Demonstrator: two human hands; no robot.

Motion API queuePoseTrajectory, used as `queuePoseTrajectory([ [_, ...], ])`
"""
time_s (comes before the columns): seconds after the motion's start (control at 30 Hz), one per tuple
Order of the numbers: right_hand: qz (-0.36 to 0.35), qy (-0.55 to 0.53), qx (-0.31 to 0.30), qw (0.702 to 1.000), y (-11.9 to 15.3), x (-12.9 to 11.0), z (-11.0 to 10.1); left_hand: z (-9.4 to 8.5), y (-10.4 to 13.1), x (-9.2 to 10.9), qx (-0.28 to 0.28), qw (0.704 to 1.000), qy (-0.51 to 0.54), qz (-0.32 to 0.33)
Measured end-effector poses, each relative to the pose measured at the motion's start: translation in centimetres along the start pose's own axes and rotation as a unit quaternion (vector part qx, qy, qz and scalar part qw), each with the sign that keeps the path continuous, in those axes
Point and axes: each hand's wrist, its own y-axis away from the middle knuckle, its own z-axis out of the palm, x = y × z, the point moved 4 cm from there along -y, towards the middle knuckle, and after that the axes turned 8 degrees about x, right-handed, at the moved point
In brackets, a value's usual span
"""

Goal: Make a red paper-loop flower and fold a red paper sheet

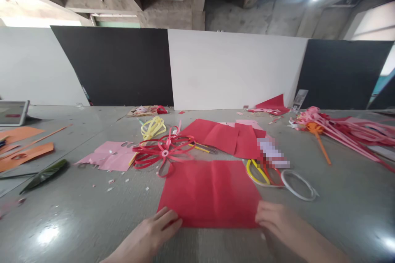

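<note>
A red sheet of paper (212,193) lies flat on the grey table in front of me, with a faint crease down its middle and a narrow darker band along its near edge. My left hand (162,226) has its fingers bent over the near left corner. At the near right corner, my right hand (276,218) pinches the paper's edge. Just past the sheet's far left side sits a flower of looped red paper strips (165,153) with a pale pink round centre. More red paper (219,135) lies behind the sheet.
Pink cut paper (108,156) and yellow looped strips (153,127) lie left of centre. Yellow-handled scissors (259,172) and a white coil (299,185) are at the right, near pink strips (327,125). Orange paper (27,156) and a dark green leaf shape (46,176) lie far left.
</note>
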Motion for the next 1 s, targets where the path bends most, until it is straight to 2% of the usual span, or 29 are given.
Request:
queuePoseTrajectory([
  [0.1,0.023,-0.005,0.000,1.000,-0.1,-0.2,-0.6,1.4,0.6,0.2,-0.052,0.997,-0.060,0.005],
  [0.2,0.034,0.011,0.005,0.999,-0.1,-0.6,-1.0,2.0,0.6,0.5,-0.065,0.992,-0.106,0.010],
  [0.3,0.022,0.024,0.011,0.999,-0.1,-0.8,-0.7,1.8,0.2,0.9,-0.071,0.990,-0.124,0.013],
  [0.43,-0.033,0.097,0.049,0.994,0.4,-0.8,0.3,1.2,0.0,0.9,-0.044,0.990,-0.130,0.027],
  [0.63,-0.140,0.198,0.177,0.954,1.7,-1.6,1.6,1.8,-0.5,0.8,-0.018,0.990,-0.131,0.047],
  [0.8,-0.171,0.195,0.179,0.949,1.2,-1.5,1.5,1.4,-2.0,1.5,-0.062,0.981,-0.144,0.111],
  [0.9,-0.228,0.204,0.176,0.936,1.0,-1.9,1.0,1.1,-2.6,1.6,-0.070,0.981,-0.142,0.116],
  [1.0,-0.244,0.202,0.165,0.934,1.0,-2.2,0.9,1.3,-2.7,1.6,-0.065,0.983,-0.135,0.109],
])
